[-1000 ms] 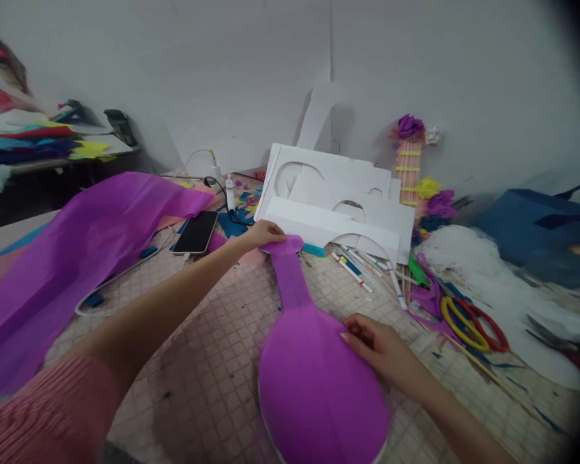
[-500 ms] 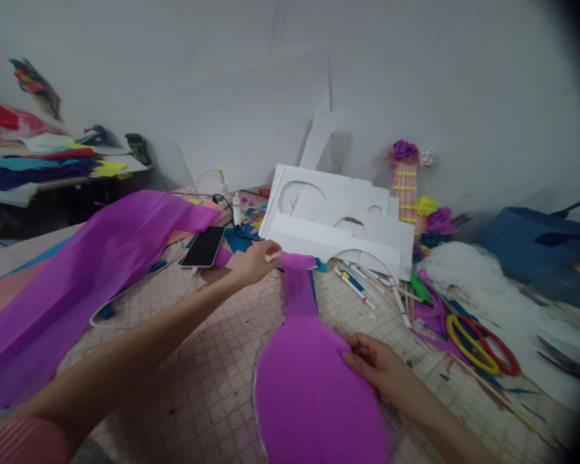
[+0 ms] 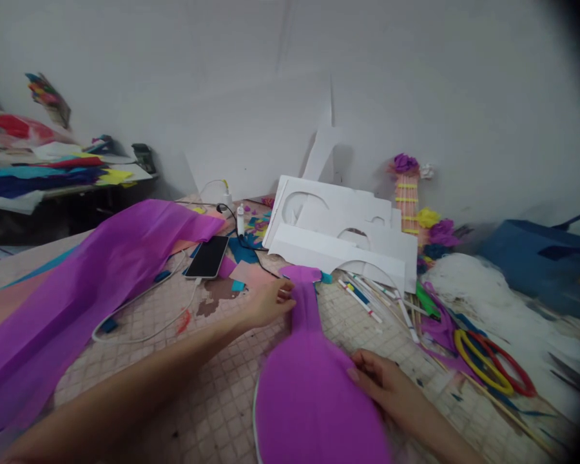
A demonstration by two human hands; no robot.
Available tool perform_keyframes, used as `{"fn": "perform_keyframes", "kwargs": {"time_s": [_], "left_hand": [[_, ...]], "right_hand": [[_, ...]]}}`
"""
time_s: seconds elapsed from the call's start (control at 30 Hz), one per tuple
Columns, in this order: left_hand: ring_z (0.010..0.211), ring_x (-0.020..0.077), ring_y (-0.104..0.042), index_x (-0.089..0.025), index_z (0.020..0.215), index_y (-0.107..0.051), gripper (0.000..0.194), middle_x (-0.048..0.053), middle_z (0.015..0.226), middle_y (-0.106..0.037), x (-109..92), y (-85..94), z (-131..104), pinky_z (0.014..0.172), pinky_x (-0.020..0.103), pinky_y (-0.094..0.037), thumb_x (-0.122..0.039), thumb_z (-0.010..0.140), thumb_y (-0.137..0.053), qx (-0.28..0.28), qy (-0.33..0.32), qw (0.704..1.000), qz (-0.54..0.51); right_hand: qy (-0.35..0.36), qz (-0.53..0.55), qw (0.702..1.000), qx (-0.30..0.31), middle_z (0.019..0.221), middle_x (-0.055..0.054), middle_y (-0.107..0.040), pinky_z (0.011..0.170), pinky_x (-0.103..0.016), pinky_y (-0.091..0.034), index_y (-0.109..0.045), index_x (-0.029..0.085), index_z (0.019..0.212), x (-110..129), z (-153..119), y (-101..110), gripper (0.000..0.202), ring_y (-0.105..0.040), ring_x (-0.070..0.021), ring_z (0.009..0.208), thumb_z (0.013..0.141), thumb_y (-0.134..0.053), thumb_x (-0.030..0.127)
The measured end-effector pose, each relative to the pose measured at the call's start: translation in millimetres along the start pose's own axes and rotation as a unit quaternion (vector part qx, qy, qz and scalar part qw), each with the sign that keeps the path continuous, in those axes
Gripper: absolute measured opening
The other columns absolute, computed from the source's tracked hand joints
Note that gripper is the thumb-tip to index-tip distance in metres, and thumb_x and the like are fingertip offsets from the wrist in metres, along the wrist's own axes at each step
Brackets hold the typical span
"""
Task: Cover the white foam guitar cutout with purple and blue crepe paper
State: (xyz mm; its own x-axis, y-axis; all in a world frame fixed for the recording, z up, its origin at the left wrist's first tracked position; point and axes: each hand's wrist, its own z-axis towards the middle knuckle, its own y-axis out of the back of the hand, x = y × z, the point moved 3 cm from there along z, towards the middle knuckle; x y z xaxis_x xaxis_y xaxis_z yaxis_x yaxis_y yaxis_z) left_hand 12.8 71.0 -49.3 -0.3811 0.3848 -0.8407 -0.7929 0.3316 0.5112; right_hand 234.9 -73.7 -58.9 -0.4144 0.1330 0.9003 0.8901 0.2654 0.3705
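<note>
A purple paper-covered cutout [image 3: 319, 399] with a wide round body and a narrow neck lies in front of me on the table. A pale edge shows along the left side of its body. My left hand [image 3: 270, 301] is at the left edge of the neck, its fingers curled against it. On the right edge of the body, my right hand [image 3: 381, 380] grips with the thumb on top and the fingers mostly out of sight. The purple paper at the neck's top end looks uneven, beside a small teal piece [image 3: 326, 278].
Left are a long purple paper sheet [image 3: 111, 258], a phone [image 3: 207, 256] on a white cable and a small white bottle [image 3: 240, 220]. White cut boards [image 3: 338, 219] lean behind. To the right are striped sticks [image 3: 360, 303], yellow-and-red-handled scissors [image 3: 483, 361] and white stringy material [image 3: 478, 290].
My left hand has come down from the top of the neck to its left edge. The purple flap it held now lies flat at the top. My right hand stays on the body.
</note>
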Motion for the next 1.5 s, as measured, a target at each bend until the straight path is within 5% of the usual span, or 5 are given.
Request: {"fn": "perform_keyframes", "kwargs": {"time_s": [0.27, 0.6, 0.83, 1.13, 1.5], "left_hand": [[0.119, 0.0272, -0.054, -0.019, 0.113, -0.063, 0.039, 0.011, 0.121, -0.062, -12.7, -11.6, 4.9, 0.103, 0.041, -0.041, -0.014, 0.075, -0.059, -0.001, -0.057, 0.995, 0.082], [0.128, 0.0309, -0.046, -0.015, 0.123, -0.060, 0.043, 0.017, 0.138, -0.049, -9.1, -15.7, 0.8, 0.107, 0.043, -0.038, -0.020, 0.080, -0.060, 0.006, -0.067, 0.991, 0.115], [0.134, 0.0293, -0.039, -0.017, 0.121, -0.059, 0.043, 0.014, 0.139, -0.047, -6.7, -18.1, -0.6, 0.111, 0.042, -0.034, -0.019, 0.078, -0.064, -0.027, -0.075, 0.992, 0.094], [0.092, 0.0192, -0.065, -0.015, 0.114, -0.057, 0.033, 0.011, 0.110, -0.065, 4.3, -11.4, -7.1, 0.075, 0.030, -0.056, -0.013, 0.081, -0.055, -0.074, -0.049, 0.996, 0.017], [0.089, 0.0192, -0.066, -0.011, 0.108, -0.062, 0.032, 0.010, 0.099, -0.068, 5.4, -14.4, -10.2, 0.079, 0.030, -0.055, -0.013, 0.077, -0.057, -0.064, -0.040, 0.997, -0.009]], "right_hand": [[0.005, -0.085, 0.996, -0.028, 0.060, 0.005, -0.045, 0.051, -0.025, -0.032, -0.051, 0.020, 0.075, -6.9, -4.5, 3.8, 0.030, -0.043, -0.0128, 0.056, 0.083, -0.056, 0.049], [0.000, -0.115, 0.993, -0.018, 0.059, 0.006, -0.046, 0.046, -0.023, -0.030, -0.051, 0.021, 0.074, 6.8, -6.3, 13.1, 0.025, -0.042, -0.0108, 0.051, 0.085, -0.053, 0.043], [0.029, -0.112, 0.993, -0.026, 0.063, 0.006, -0.050, 0.037, -0.020, -0.030, -0.049, 0.021, 0.080, 22.3, 41.7, 28.5, 0.030, -0.044, -0.0079, 0.040, 0.088, -0.045, 0.050], [0.020, -0.151, 0.987, -0.058, 0.047, 0.005, -0.053, 0.035, -0.022, -0.028, -0.048, 0.022, 0.064, 34.8, 102.0, 5.7, 0.032, -0.042, -0.0084, 0.032, 0.083, -0.051, 0.047], [0.004, -0.144, 0.988, -0.056, 0.045, 0.005, -0.053, 0.034, -0.022, -0.022, -0.048, 0.022, 0.065, 21.9, 103.6, 1.0, 0.033, -0.037, -0.0074, 0.029, 0.081, -0.048, 0.051]]}}
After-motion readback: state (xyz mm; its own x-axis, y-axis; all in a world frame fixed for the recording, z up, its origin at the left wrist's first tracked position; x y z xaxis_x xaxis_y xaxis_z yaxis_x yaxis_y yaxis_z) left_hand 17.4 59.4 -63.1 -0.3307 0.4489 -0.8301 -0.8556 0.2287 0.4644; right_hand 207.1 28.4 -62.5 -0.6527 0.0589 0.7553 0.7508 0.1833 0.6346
